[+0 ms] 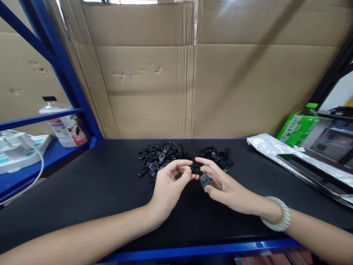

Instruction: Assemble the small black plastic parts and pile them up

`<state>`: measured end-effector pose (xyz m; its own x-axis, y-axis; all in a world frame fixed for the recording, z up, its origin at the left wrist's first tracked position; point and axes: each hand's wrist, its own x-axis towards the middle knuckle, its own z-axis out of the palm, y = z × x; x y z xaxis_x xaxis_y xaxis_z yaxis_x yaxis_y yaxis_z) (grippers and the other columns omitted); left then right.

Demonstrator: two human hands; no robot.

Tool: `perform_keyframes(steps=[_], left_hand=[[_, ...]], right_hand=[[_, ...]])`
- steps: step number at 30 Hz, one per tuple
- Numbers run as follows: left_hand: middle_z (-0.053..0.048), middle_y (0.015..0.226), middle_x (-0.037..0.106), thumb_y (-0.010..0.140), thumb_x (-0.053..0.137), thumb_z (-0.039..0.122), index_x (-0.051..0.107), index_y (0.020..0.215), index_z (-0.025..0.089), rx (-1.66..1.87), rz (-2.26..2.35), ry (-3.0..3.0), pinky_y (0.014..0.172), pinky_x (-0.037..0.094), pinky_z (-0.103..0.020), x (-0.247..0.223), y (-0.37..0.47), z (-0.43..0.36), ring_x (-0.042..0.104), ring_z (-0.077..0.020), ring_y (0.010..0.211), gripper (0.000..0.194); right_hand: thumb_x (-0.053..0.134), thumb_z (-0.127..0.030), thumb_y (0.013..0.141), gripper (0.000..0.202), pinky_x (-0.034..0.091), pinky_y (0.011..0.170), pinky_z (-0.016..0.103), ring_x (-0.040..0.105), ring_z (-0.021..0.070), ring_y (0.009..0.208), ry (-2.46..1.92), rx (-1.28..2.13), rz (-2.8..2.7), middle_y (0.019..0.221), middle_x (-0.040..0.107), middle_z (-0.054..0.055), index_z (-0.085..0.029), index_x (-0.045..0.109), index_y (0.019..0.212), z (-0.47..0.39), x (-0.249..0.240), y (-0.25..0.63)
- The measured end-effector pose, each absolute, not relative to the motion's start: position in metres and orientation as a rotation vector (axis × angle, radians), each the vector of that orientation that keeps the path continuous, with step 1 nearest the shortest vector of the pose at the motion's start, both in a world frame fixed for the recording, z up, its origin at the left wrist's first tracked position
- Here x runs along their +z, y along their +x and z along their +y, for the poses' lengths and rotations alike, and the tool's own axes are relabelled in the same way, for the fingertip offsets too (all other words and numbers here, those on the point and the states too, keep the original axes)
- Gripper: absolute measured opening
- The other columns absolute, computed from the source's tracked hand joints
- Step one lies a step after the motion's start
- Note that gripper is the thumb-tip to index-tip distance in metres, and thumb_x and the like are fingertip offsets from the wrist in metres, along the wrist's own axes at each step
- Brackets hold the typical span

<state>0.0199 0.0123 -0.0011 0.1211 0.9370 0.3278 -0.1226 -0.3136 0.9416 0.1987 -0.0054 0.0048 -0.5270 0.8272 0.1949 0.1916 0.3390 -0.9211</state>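
Observation:
Small black plastic parts lie on the black tabletop in a larger pile (161, 156) at the left and a smaller pile (216, 156) at the right. In front of them my left hand (172, 182) pinches a black part (195, 169) between thumb and fingers. My right hand (222, 184) holds a round dark part with holes (204, 180) between thumb and fingers, touching or close to the first part. Whether the two parts are joined cannot be made out. Both hands are above the table, their fingertips nearly meeting.
A silvery bag (267, 145) and a black-framed object (311, 173) lie at the right, near a green-labelled bottle (298, 127). A power strip (24, 152) and a large bottle (66, 127) stand on the left blue shelf. Cardboard (149, 92) closes off the back.

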Motion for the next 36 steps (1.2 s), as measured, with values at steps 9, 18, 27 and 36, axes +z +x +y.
perform_keyframes(steps=[9, 18, 27, 36], left_hand=[[-0.004, 0.092, 0.065, 0.077, 0.054, 0.007, 0.063, 0.096, 0.017, 1.013, 0.885, 2.039, 0.081, 0.056, -0.033, -0.008, 0.014, 0.004, 0.063, -0.0174, 0.089, 0.023], [-0.010, 0.119, 0.059, 0.086, 0.057, 0.023, 0.060, 0.114, 0.017, 0.631, 0.927, 2.717, 0.106, 0.040, -0.044, -0.001, 0.008, -0.016, 0.044, -0.0281, 0.123, 0.028], [-0.021, 0.155, 0.019, 0.082, 0.046, 0.066, 0.034, 0.145, 0.017, 0.384, 1.196, 2.810, 0.101, 0.032, -0.068, -0.009, -0.005, -0.034, 0.009, -0.0519, 0.138, 0.080], [-0.027, 0.149, 0.029, 0.069, 0.051, 0.077, 0.041, 0.142, 0.013, 0.313, 1.209, 2.757, 0.097, 0.034, -0.070, -0.009, -0.004, -0.039, 0.018, -0.0562, 0.134, 0.097]], right_hand=[[0.059, -0.028, 0.081, 0.030, 0.049, 0.087, 0.043, 0.062, 0.0227, 0.092, -1.197, 0.206, -1.889, 0.108, 0.063, 0.008, -0.019, 0.055, 0.109, 0.038, 0.013, 0.255], [0.055, -0.023, 0.084, 0.033, 0.039, 0.102, 0.045, 0.053, 0.0244, 0.115, -1.140, -0.040, -2.029, 0.121, 0.059, 0.010, -0.018, 0.055, 0.117, 0.037, 0.012, 0.252], [0.051, -0.016, 0.088, 0.022, 0.042, 0.094, 0.041, 0.055, 0.0223, 0.104, -0.961, 0.216, -2.116, 0.107, 0.062, 0.008, -0.022, 0.060, 0.106, 0.006, 0.011, 0.218], [0.051, -0.014, 0.088, 0.021, 0.043, 0.091, 0.037, 0.056, 0.0208, 0.101, -0.943, 0.425, -2.127, 0.104, 0.063, 0.006, -0.022, 0.062, 0.104, -0.001, 0.009, 0.212]])
